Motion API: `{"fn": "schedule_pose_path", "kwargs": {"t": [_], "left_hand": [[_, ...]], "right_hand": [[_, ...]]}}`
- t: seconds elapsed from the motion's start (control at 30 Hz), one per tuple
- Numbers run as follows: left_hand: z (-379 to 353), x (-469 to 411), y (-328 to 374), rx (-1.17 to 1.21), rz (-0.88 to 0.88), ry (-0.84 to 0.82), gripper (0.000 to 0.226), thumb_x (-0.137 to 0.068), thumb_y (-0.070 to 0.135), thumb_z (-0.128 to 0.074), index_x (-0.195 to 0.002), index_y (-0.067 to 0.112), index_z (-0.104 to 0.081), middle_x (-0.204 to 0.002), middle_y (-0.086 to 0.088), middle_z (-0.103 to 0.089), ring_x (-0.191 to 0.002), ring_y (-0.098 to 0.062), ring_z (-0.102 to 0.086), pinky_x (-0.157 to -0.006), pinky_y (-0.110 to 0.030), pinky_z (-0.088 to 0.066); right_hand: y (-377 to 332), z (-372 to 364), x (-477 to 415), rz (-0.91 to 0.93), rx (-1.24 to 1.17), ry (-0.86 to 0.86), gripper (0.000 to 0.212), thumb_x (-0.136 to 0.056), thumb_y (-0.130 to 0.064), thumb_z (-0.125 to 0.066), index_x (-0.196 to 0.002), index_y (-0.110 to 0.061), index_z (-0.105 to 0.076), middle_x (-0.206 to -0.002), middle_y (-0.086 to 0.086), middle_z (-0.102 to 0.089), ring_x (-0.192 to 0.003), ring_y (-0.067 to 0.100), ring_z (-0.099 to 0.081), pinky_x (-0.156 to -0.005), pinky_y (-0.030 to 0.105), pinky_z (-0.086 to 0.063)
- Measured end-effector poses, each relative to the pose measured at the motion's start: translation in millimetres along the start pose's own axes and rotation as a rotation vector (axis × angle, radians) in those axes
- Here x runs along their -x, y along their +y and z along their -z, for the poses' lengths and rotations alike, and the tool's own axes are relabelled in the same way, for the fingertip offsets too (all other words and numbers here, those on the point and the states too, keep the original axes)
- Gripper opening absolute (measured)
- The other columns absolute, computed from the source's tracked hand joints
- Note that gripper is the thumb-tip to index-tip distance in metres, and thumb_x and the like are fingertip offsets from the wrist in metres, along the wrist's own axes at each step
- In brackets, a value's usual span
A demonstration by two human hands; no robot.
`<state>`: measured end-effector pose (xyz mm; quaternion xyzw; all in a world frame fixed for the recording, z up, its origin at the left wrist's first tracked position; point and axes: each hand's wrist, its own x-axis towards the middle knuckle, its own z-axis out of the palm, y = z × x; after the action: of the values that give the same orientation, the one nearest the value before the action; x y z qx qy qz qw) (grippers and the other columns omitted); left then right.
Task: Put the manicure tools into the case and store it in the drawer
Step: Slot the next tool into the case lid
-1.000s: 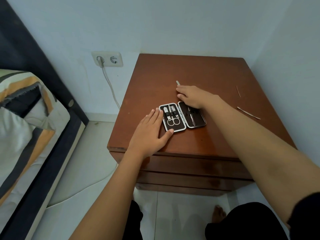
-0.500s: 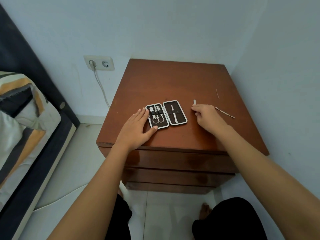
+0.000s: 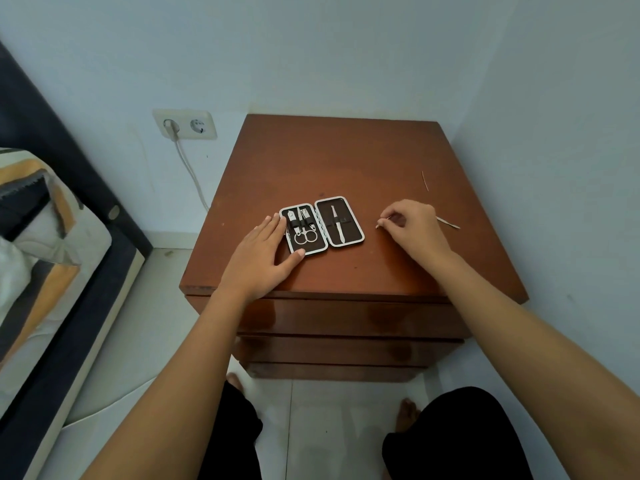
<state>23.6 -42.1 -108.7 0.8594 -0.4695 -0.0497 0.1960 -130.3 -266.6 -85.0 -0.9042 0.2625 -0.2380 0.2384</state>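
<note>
Brown wooden nightstand [image 3: 346, 161] bearing an open manicure case [image 3: 321, 225] and two loose thin tools [image 3: 447, 222].

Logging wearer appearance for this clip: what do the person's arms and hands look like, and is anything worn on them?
Both forearms are bare up to the frame edge: no sleeves show. The left hand and right hand carry no gloves, rings, watch or bracelets that can be seen. No markings show on either arm. Dark trousers appear below.

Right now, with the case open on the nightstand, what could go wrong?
The thin tool pinched by the right hand is small and could slip out. Another slim tool lies behind that hand and may be forgotten. The left hand presses only the edge of the case, which might slide.
</note>
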Motion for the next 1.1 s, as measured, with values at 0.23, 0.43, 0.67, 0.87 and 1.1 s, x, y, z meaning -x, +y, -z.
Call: {"fn": "schedule_pose_path", "kwargs": {"t": [0.23, 0.43, 0.67, 0.87, 1.1], "left_hand": [[0, -1, 0, 0.004, -0.002, 0.002, 0.079, -0.087, 0.061, -0.033, -0.149, 0.016, -0.014, -0.159, -0.001, -0.012, -0.146, -0.013, -0.008, -0.117, -0.029, -0.006], [0, 0, 0, -0.001, 0.000, 0.005, 0.075, -0.091, 0.058, -0.036, -0.150, 0.016, -0.013, -0.159, -0.001, -0.012, -0.146, -0.013, -0.007, -0.117, -0.028, -0.006], [0, 0, 2, 0.001, 0.005, 0.008, 0.073, -0.092, 0.054, -0.038, -0.149, 0.016, -0.013, -0.159, -0.001, -0.012, -0.146, -0.013, -0.007, -0.117, -0.028, -0.005], [1, 0, 3, -0.001, 0.007, 0.003, 0.073, -0.092, 0.054, -0.038, -0.150, 0.016, -0.013, -0.159, -0.002, -0.011, -0.147, -0.013, -0.007, -0.116, -0.028, -0.005], [1, 1, 2, 0.005, 0.003, 0.008, 0.073, -0.092, 0.053, -0.039, -0.149, 0.015, -0.014, -0.159, -0.002, -0.013, -0.147, -0.014, -0.008, -0.117, -0.029, -0.006]], "right_hand": [[28, 19, -15, -0.008, 0.089, -0.198, 0.018, -0.083, -0.013, -0.065, -0.101, -0.012, -0.068, -0.099, 0.009, -0.058, -0.090, 0.018, -0.056, -0.085, 0.024, -0.045], [25, 21, -24, -0.043, 0.138, -0.311, 0.004, -0.085, -0.020, -0.063, -0.087, -0.018, -0.067, -0.087, 0.002, -0.051, -0.080, 0.016, -0.049, -0.072, 0.026, -0.037], [23, 18, -24, -0.094, 0.174, -0.359, 0.008, -0.088, -0.021, -0.060, -0.089, -0.014, -0.064, -0.095, 0.003, -0.044, -0.091, 0.018, -0.045, -0.082, 0.029, -0.037], [16, 15, -17, -0.108, 0.212, -0.336, 0.012, -0.091, -0.021, -0.055, -0.093, -0.011, -0.061, -0.106, 0.011, -0.050, -0.104, 0.025, -0.045, -0.093, 0.037, -0.037], [9, 3, -5, -0.078, 0.152, -0.272, 0.006, -0.092, -0.011, -0.049, -0.095, -0.007, -0.053, -0.096, 0.011, -0.056, -0.093, 0.026, -0.050, -0.080, 0.033, -0.036]]}}
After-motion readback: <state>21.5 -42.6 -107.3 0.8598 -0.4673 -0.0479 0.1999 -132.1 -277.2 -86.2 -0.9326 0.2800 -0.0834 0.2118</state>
